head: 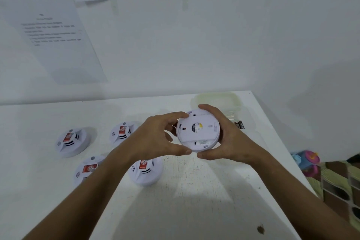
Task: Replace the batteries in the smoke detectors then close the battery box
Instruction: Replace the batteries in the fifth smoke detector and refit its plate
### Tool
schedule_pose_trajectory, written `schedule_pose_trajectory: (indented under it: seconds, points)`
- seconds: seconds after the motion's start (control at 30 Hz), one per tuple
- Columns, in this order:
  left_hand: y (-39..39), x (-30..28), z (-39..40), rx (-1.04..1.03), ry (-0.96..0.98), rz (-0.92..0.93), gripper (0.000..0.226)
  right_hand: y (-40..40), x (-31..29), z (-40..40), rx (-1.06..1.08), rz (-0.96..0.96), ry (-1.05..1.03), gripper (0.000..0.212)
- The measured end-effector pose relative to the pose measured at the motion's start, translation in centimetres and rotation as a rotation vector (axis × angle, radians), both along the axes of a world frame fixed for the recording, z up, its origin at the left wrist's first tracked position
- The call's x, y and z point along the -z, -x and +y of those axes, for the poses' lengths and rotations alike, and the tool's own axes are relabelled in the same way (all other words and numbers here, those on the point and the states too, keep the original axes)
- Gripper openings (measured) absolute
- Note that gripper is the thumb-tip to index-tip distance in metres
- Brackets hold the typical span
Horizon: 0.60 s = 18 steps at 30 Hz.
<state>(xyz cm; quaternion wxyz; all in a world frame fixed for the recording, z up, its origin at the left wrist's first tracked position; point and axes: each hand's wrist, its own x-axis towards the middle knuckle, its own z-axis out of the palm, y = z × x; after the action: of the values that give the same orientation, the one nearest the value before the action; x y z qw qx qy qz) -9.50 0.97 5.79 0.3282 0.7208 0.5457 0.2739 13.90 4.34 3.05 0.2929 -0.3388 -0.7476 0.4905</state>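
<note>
Both hands lift a round white plastic smoke detector [198, 131] above the white desk [194, 191], back plate facing up, likely to twist it off. The left hand [155, 138] and right hand [226, 142] have their fingers curled round its rim. The translucent plastic battery box [218, 101] stands lidless at the desk's far right corner; its contents are unclear, and dark batteries [239, 124] lie beside it.

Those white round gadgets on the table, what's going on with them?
A person is holding one smoke detector above the white table, back side up, gripped by the left hand and the right hand. Four other detectors sit face up on the table to the left. A clear plastic box stands behind the hands, with batteries lying beside it.
</note>
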Motion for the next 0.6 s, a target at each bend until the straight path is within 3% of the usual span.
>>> schedule_pose_trajectory:
  seconds: [0.1, 0.23, 0.37, 0.6]
  points:
    - [-0.1, -0.1, -0.1, -0.008, -0.032, 0.017, 0.085, 0.2, 0.1, 0.1, 0.015, -0.022, -0.002, 0.118]
    - [-0.1, -0.6, 0.2, 0.027, -0.026, 0.061, 0.084, 0.1, -0.5, 0.2, 0.018, -0.028, -0.043, 0.099]
    - [-0.1, -1.5, 0.5, 0.058, 0.006, 0.044, 0.068, -0.1, -0.5, 0.1, 0.026, 0.036, -0.033, 0.091]
    - [-0.4, -0.8, 0.7, 0.094, -0.023, 0.155, 0.066, 0.2, 1.6, -0.4, 0.068, 0.027, -0.028, 0.100]
